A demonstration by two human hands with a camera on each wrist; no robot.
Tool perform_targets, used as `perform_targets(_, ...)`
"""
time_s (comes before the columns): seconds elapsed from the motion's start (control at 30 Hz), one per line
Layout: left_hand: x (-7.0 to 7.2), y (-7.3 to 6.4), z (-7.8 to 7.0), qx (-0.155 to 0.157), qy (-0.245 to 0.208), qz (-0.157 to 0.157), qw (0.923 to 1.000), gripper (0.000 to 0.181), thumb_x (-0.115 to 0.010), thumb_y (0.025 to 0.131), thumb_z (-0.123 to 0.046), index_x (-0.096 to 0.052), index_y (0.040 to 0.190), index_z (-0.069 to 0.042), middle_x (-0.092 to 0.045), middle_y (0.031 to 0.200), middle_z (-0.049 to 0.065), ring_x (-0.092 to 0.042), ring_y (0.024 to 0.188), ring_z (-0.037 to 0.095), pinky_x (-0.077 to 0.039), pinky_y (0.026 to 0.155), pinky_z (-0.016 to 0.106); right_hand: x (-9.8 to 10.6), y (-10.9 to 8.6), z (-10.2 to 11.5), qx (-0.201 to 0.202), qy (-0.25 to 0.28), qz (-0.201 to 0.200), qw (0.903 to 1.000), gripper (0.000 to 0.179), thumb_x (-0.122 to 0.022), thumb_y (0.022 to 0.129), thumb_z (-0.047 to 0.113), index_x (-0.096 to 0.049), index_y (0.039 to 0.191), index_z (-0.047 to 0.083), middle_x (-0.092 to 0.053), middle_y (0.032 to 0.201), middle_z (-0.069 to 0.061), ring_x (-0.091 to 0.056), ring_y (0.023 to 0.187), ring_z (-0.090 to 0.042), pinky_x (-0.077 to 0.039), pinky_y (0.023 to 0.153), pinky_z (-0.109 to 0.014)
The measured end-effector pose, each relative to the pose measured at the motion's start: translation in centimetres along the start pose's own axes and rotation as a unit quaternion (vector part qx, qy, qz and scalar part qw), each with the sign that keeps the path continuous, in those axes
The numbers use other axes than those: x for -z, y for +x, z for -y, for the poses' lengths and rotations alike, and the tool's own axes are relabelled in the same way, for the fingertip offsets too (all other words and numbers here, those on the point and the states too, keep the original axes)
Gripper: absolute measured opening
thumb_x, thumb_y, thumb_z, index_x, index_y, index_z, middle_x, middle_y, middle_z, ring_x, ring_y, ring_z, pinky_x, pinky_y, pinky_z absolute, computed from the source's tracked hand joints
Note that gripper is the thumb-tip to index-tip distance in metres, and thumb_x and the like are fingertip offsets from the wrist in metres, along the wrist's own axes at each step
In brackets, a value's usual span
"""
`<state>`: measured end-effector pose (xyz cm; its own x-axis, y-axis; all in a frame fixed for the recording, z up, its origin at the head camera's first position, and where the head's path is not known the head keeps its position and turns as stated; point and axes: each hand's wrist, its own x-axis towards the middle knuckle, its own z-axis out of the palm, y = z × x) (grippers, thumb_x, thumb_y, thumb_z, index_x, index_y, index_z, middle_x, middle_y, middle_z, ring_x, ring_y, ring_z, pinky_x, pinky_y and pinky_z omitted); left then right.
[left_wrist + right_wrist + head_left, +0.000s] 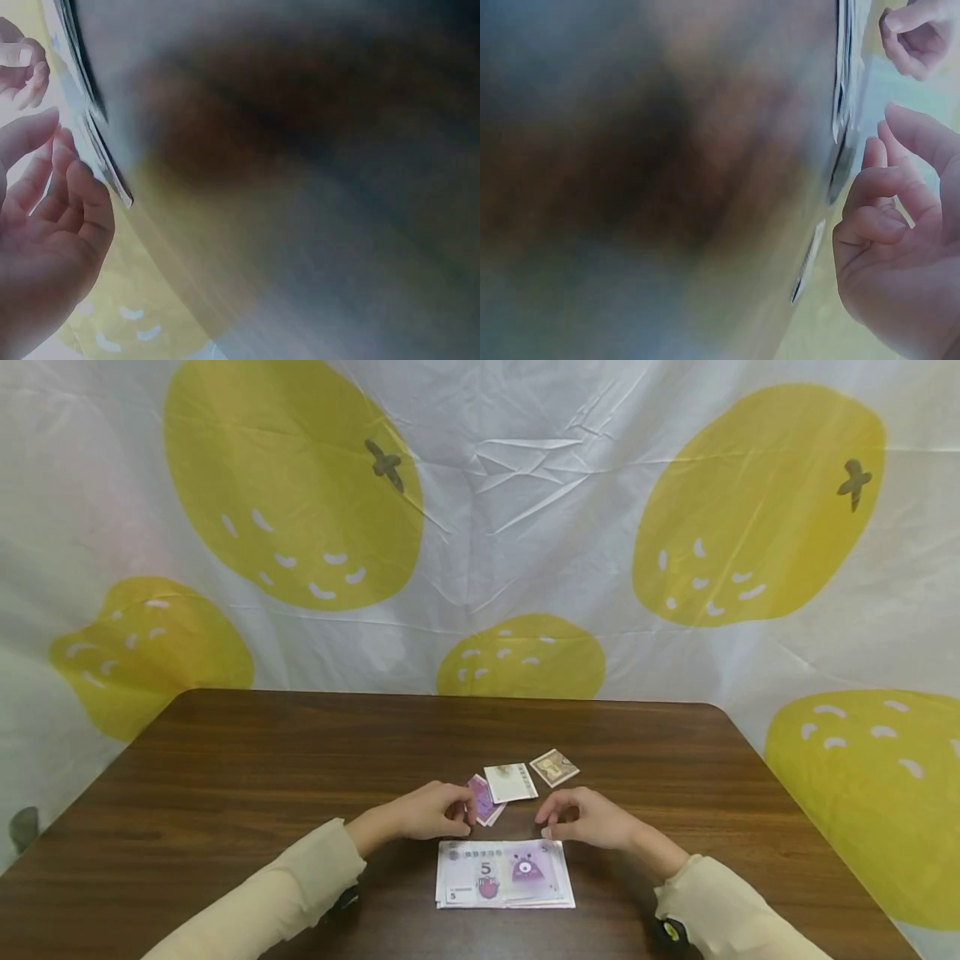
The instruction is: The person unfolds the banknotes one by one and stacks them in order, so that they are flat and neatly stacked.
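A stack of play banknotes [506, 893] lies on the table, its top note purple and white with a 5 and cartoon monsters. Over its far left corner hovers my left hand [431, 812], fingers loosely bent and nothing between them. My right hand [592, 818] mirrors it near the far right corner, thumb and fingers apart and holding nothing. Just beyond the hands lie more notes: a purple note [483, 802], a pale note [512, 783] overlapping it, and a small brown note [555, 768]. Both wrist views show the hands [52, 217] [900, 217] raised beside the papers.
The brown wooden table [300, 735] has rounded far corners. Behind it hangs a white cloth [525, 568] printed with large yellow fruit. Cream sleeves [292, 885] cover both forearms, and a dark band shows at each cuff.
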<state>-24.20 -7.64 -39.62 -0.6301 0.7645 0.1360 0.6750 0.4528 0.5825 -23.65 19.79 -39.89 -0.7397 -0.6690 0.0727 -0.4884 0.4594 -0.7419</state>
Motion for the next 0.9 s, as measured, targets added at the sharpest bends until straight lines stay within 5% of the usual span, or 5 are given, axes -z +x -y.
perform_targets(0.2, 0.6, 0.9, 0.6, 0.005, 0.007, -0.083, 0.9965, 0.007, -0.064, 0.076, -0.006, -0.058, 0.080, -0.008, -0.048, 0.064, -0.008, -0.045, 0.059, 0.006, -0.039, 0.055, 0.021, 1.1, 0.8, -0.6, -0.016, 0.030, -0.032, 0.9989, 0.018, -0.065, 0.078, 0.007, -0.060, 0.094, -0.001, -0.058, 0.079, -0.002, -0.051, 0.072, -0.013, -0.041, 0.060, -0.024)
perform_targets(0.33, 0.9, 1.7, 1.0, 0.026, -0.001, -0.109, 0.9937, 0.007, -0.064, 0.077, -0.007, -0.059, 0.082, -0.006, -0.050, 0.064, -0.007, -0.045, 0.058, 0.007, -0.039, 0.054, 0.022, 1.8, 1.4, -1.1, -0.034, 0.040, -0.049, 0.9975, 0.020, -0.064, 0.079, 0.008, -0.060, 0.096, -0.003, -0.057, 0.079, -0.004, -0.050, 0.068, -0.014, -0.041, 0.055, -0.025)
perform_targets(0.7, 1.3, 3.9, 1.5, 0.112, 0.046, -0.103, 0.9872, 0.019, -0.067, 0.075, -0.015, -0.060, 0.087, -0.003, -0.053, 0.071, 0.000, -0.050, 0.069, 0.015, -0.039, 0.065, 0.027, 3.0, 3.4, -2.5, -0.063, 0.024, -0.075, 0.9949, 0.025, -0.065, 0.077, 0.007, -0.059, 0.096, -0.007, -0.056, 0.075, -0.006, -0.048, 0.062, -0.013, -0.041, 0.049, -0.027)
perform_targets(0.9, 1.1, 4.7, 1.9, 0.134, 0.058, -0.101, 0.9842, 0.022, -0.067, 0.074, -0.018, -0.061, 0.090, -0.004, -0.053, 0.077, 0.005, -0.050, 0.075, 0.019, -0.039, 0.067, 0.029, 3.0, 4.5, -3.0, -0.078, 0.015, -0.072, 0.9942, 0.026, -0.065, 0.076, 0.006, -0.060, 0.098, -0.005, -0.054, 0.072, -0.003, -0.048, 0.058, -0.013, -0.040, 0.049, -0.025)
